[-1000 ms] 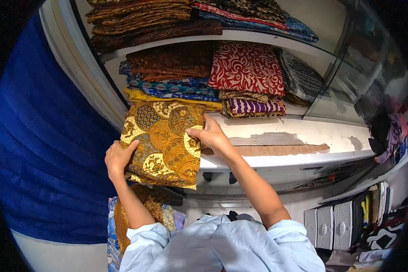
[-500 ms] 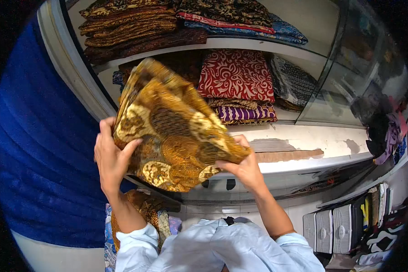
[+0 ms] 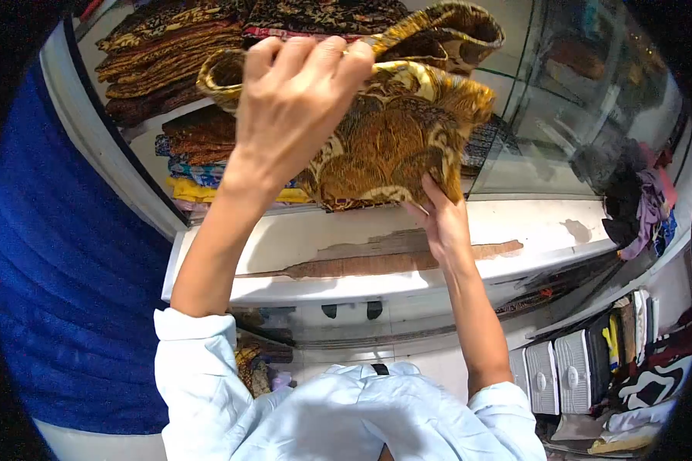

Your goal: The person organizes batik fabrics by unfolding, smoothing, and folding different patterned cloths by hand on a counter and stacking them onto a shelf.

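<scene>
The gold and brown patterned cloth (image 3: 392,138) is lifted in front of the shelves, its upper layers parted into loops. My left hand (image 3: 296,96) is closed on its upper left part, knuckles facing the camera. Lower down, my right hand (image 3: 444,219) grips the bottom right edge, thumb on the front face. Behind the cloth, the lower shelf's middle stacks are mostly hidden.
Folded cloths (image 3: 169,50) fill the upper shelf at the left, with another stack (image 3: 200,154) below. A white ledge (image 3: 346,288) with a worn brown strip runs underneath. A blue curtain (image 3: 77,269) hangs left; glass (image 3: 546,138) stands right.
The cloth has moved up and to the right with both hands, and its layers have opened out at the top. My left hand has risen from its left side to its top. The view has shifted slightly.
</scene>
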### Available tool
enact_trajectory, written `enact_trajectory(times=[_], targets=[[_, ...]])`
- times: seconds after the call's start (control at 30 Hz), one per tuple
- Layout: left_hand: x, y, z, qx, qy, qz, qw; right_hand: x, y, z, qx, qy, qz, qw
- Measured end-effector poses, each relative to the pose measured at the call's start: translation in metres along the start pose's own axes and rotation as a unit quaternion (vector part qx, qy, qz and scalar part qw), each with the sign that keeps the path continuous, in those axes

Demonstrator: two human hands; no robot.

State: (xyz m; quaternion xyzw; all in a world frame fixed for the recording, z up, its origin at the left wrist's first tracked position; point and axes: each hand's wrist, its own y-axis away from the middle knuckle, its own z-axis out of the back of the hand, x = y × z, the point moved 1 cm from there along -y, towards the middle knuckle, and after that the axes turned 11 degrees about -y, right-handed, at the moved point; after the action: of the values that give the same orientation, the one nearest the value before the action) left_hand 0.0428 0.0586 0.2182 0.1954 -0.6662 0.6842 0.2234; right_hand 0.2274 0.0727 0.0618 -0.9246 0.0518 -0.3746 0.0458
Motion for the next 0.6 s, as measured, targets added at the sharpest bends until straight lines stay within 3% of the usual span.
enact_trajectory(times=[0.13, 0.17, 0.27, 0.37, 0.4, 0.47, 0.57, 0.6], targets=[[-0.025, 0.008, -0.041, -0.031, -0.143, -0.049, 0.988, -0.001, -0.031, 0.005, -0.005, 0.207, 0.018, 0.978], [-0.029, 0.013, -0.053, -0.044, -0.154, -0.049, 0.986, 0.009, -0.043, 0.017, 0.021, 0.443, 0.014, 0.896], [-0.04, 0.025, -0.07, -0.065, -0.145, -0.024, 0.987, 0.037, -0.029, 0.005, -0.141, 0.641, 0.148, 0.74], [-0.048, 0.03, -0.075, -0.071, -0.148, 0.007, 0.986, 0.027, -0.021, -0.013, -0.051, 0.635, 0.545, 0.545], [-0.05, 0.032, -0.075, -0.065, -0.149, 0.013, 0.987, 0.019, -0.026, -0.024, 0.036, 0.587, 0.542, 0.601], [-0.053, 0.035, -0.078, -0.067, -0.147, 0.015, 0.987, 0.004, -0.041, -0.036, 0.068, 0.589, 0.55, 0.588], [-0.058, 0.053, -0.092, -0.057, -0.124, 0.0, 0.991, -0.018, -0.068, -0.036, 0.024, 0.605, 0.542, 0.582], [-0.06, 0.059, -0.099, -0.024, -0.122, -0.01, 0.992, -0.018, -0.076, -0.036, 0.032, 0.623, 0.476, 0.62]])
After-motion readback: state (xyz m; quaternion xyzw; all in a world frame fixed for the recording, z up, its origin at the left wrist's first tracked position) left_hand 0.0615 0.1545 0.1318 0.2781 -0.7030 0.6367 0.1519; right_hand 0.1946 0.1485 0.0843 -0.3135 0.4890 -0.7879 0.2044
